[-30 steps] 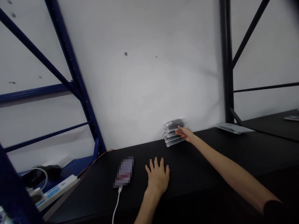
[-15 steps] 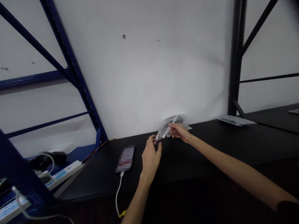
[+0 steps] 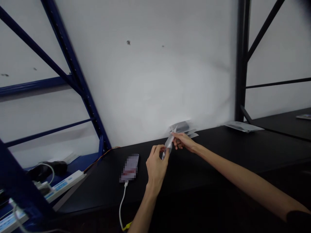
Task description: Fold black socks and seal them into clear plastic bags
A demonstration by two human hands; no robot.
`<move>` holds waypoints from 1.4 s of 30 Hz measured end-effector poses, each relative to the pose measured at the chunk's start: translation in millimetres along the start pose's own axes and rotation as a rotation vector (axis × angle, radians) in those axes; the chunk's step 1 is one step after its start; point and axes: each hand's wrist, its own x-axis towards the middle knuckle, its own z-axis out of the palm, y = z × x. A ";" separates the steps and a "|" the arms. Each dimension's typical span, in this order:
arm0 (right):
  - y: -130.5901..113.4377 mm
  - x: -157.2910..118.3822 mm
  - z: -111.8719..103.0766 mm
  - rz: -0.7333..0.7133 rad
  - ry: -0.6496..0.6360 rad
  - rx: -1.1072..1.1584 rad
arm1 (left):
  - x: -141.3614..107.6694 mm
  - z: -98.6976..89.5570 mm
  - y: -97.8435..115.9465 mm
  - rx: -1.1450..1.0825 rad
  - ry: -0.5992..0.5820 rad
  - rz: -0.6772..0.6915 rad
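Observation:
Between my hands is a small clear plastic bag (image 3: 169, 141) with something white in it, held at a slant above the black table (image 3: 213, 152). My right hand (image 3: 182, 141) pinches its upper end between thumb and fingers. The fingers of my left hand (image 3: 156, 161) are closed round its lower end. Behind my right hand, several flat clear packets (image 3: 182, 126) lie in a pile against the wall.
Left of my left hand, a phone (image 3: 130, 167) lies plugged into a white cable (image 3: 120, 207). A power strip (image 3: 65, 184) sits beside the blue rack post (image 3: 82, 81). More flat packets (image 3: 243, 126) lie at the back right, near a black post (image 3: 241, 61).
My left hand has closed on the lower end of the bag. The bag has come away from the pile, down and to the left, with my right hand.

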 end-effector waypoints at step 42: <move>-29.5 -26.1 -4.4 -0.391 -0.160 -0.526 | -3.3 -1.1 -0.9 0.043 0.161 0.101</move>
